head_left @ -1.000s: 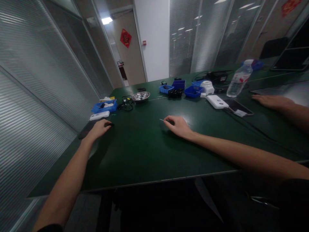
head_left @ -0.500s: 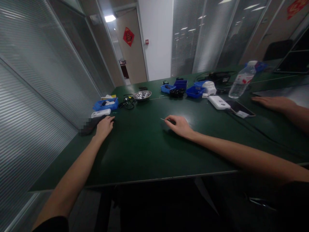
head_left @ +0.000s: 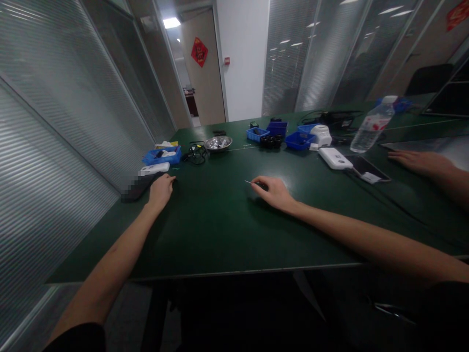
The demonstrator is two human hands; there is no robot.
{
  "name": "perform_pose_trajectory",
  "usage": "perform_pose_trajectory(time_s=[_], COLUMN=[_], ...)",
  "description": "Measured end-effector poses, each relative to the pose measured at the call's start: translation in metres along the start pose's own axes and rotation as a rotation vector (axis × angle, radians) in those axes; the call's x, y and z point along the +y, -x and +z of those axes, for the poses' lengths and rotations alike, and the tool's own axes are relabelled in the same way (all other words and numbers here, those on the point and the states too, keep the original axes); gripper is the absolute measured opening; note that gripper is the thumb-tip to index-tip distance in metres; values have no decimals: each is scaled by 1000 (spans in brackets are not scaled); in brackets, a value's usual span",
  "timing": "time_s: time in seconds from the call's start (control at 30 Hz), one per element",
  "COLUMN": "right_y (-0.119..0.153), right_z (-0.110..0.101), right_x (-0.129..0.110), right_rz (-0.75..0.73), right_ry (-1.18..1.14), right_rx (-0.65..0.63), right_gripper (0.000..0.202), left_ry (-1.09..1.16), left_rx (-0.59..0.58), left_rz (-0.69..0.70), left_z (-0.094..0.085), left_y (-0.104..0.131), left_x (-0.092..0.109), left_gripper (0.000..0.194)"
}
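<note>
My left hand (head_left: 160, 191) rests at the left side of the green table (head_left: 208, 220), just right of a dark flat object (head_left: 137, 189) partly covered by pixel blocks. Its fingers are curled with the tips together; what they hold, if anything, is too small and dark to name. Near the table's middle, my right hand (head_left: 274, 192) is closed in a pinch on a thin pale rod (head_left: 248, 182), which points left from the fingertips. A dark patch shows inside the grip, and I cannot tell whether it is a handle or shadow.
Beyond my left hand are a white device (head_left: 156, 168), a blue tray (head_left: 163, 156), black cables (head_left: 197, 154) and a metal bowl (head_left: 219, 143). Blue bins (head_left: 298, 141), a white power bank (head_left: 335, 159), a phone (head_left: 368, 167) and a water bottle (head_left: 373, 124) stand right. Another person's hand (head_left: 421, 161) rests there.
The view has shifted slightly. My left fingertips look closer together than before. My right hand keeps its pinch on the thin rod in almost the same place.
</note>
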State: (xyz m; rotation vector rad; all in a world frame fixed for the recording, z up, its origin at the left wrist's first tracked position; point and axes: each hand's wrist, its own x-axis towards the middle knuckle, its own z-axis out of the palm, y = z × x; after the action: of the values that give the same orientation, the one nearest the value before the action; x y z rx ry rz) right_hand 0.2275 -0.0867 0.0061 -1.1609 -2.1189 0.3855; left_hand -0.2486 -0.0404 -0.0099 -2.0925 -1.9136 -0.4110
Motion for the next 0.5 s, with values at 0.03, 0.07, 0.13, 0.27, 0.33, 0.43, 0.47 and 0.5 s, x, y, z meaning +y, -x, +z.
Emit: perform_pose_trajectory(time_s=[0.03,0.07,0.13,0.27,0.33,0.43,0.47,0.5], right_y=[0,0,0,-1,-2,-2,-2,-2], right_z=[0,0,0,1,2,2,2,2], right_x=[0,0,1,1,1,2,2,2], right_rz=[-1,-1,-6,-18,-16,-17,-18,-20], right_ry=[0,-1,-3,2,7,1,-1,-3], right_rx=[-1,-3,-6,-11,-11,-14,-16,-16], right_gripper=[32,32,32,31,31,30,30,30], left_ry=[26,49,74,20,-23,-89,-109,-122], left_rx=[12,19,17,20,9,-28,-33,-35], left_rz=[-14,-27,-38,-48,-38,6,13,14], left_z=[0,0,-1,-1,-1,-2,-3,-3], left_y=[-1,-2,-2,-1,1,1,1,1], left_x=[-1,-1,-1,4,7,9,9,10], left_gripper=[42,41,39,39,41,43,43,43])
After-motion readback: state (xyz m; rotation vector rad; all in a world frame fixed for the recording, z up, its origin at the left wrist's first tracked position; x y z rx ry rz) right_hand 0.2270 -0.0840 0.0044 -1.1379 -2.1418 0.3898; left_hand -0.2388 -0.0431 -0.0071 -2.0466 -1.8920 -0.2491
